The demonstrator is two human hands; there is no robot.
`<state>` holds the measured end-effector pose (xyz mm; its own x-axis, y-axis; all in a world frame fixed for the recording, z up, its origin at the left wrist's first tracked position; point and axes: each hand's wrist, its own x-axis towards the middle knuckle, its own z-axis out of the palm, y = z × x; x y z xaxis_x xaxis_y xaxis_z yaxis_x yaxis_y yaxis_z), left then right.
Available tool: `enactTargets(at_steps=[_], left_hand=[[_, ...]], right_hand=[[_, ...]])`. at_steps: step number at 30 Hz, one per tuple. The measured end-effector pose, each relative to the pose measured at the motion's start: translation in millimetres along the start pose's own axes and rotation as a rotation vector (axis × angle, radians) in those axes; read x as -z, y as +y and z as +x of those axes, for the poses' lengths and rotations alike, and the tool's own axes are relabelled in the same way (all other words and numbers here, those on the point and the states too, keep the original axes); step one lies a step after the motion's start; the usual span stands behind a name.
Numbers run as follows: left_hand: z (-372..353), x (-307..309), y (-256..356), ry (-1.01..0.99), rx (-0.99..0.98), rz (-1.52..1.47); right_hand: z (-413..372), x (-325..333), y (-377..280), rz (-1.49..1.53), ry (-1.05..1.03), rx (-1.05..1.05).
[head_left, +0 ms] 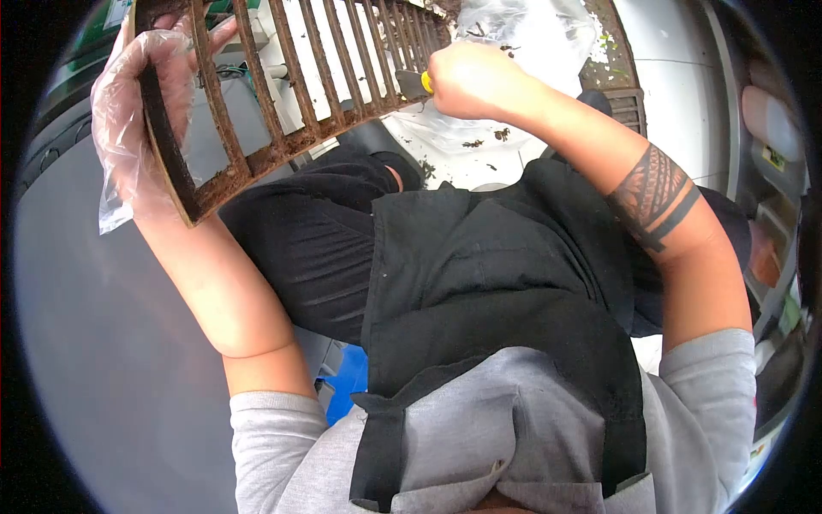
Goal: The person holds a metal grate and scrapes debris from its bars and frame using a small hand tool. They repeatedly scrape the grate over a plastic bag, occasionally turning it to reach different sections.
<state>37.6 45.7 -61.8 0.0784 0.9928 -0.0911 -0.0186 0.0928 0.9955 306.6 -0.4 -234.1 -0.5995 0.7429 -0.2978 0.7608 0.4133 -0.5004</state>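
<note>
A long rusty metal grate (274, 152) with slanting bars crosses the upper left of the head view, tilted up off the floor. My left hand (163, 98), in a clear plastic glove, is closed around its near left end, with some fingers showing behind the bars. My right hand (479, 81) is bare and closed in a fist around a scraper (413, 84). Only the scraper's dark flat blade and a bit of yellow show; the fist hides the rest. The blade lies against the grate's lower right part, as seen from here.
A clear plastic sheet (548, 30) with dark flakes spreads over the white tiles beyond my right hand. A slotted floor drain (628, 110) lies to its right. A large grey surface (94, 343) fills the left side, near a blue object (347, 375). Shelving stands far right.
</note>
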Motion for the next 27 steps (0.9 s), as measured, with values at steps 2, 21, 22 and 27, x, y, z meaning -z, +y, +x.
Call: enactTargets(at_steps=[2, 21, 22, 27], left_hand=[[1.7, 9.2, -2.6, 0.028, 0.011, 0.039], [5.9, 0.4, 1.9, -0.079, -0.076, 0.033], [7.1, 0.0, 2.4, -0.083, -0.078, 0.034], [11.1, -1.2, 4.2, -0.039, -0.057, 0.068]], right_hand=[[4.2, 0.5, -5.8, 0.023, 0.001, -0.002], [12.0, -96.2, 68.7, 0.540, 0.127, -0.012], [10.8, -94.6, 66.3, 0.520, 0.149, -0.004], [3.1, -57.3, 53.7, 0.474, -0.005, -0.086]])
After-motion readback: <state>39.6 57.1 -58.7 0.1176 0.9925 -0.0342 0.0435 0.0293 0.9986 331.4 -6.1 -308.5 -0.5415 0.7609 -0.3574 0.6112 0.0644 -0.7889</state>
